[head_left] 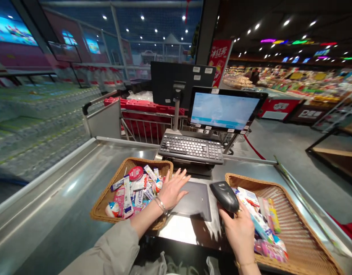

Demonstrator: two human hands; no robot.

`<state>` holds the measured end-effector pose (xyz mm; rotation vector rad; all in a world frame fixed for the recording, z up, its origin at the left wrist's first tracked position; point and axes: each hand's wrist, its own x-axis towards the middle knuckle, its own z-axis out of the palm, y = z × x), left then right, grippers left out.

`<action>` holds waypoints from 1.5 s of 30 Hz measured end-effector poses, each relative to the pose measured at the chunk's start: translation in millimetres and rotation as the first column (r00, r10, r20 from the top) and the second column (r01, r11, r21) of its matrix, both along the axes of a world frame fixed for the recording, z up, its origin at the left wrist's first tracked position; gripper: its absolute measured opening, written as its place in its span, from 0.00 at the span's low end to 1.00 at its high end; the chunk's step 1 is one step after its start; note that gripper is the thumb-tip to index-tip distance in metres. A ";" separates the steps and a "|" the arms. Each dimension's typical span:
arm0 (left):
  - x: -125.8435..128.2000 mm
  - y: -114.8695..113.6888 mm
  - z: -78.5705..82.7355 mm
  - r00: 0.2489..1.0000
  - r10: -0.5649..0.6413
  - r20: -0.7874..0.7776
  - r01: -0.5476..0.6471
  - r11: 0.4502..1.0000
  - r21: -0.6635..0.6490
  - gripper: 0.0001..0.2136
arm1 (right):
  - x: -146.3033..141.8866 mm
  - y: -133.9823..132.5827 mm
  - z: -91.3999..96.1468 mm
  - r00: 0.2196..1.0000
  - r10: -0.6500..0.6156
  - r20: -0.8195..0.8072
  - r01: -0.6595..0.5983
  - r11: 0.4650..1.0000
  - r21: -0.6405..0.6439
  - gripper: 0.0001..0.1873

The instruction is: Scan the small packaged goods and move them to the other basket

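Your right fingers (236,211) are closed around a black handheld barcode scanner (224,196), just beside a wicker basket (304,225) of small packaged goods (259,217). Your left fingers (180,177) are spread open, palm down, beside a second wicker basket (147,163) of wrapped sweets and tubes (134,191), near a dark flat pad (194,200). Both baskets sit on the steel tabletop (64,183), before a keyboard (190,149) and monitor (224,109); supermarket shelves (290,82) stretch away to the right.

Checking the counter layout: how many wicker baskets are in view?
2: the left basket by the left hand, the right basket by the right hand, which holds a scanner.
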<state>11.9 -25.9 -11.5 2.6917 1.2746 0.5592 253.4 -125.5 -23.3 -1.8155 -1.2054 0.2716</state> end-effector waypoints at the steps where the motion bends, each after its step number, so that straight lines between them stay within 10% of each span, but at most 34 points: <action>1: -6.3 -1.0 -1.3 1.000 0.021 -0.003 -0.021 1.000 -0.010 0.28 | -4.8 3.1 -1.2 0.999 0.031 0.013 -0.031 1.000 0.001 0.29; 27: -171.0 0.6 -34.9 0.861 0.488 -0.142 -0.502 0.860 -0.091 0.27 | -95.0 64.2 -19.4 0.931 0.353 0.091 -0.348 0.935 -0.064 0.21; 45: -215.5 80.9 -75.7 0.813 0.537 -0.225 -0.582 0.763 -0.282 0.42 | -118.0 84.8 -25.5 0.928 0.357 0.109 -0.350 0.934 -0.077 0.22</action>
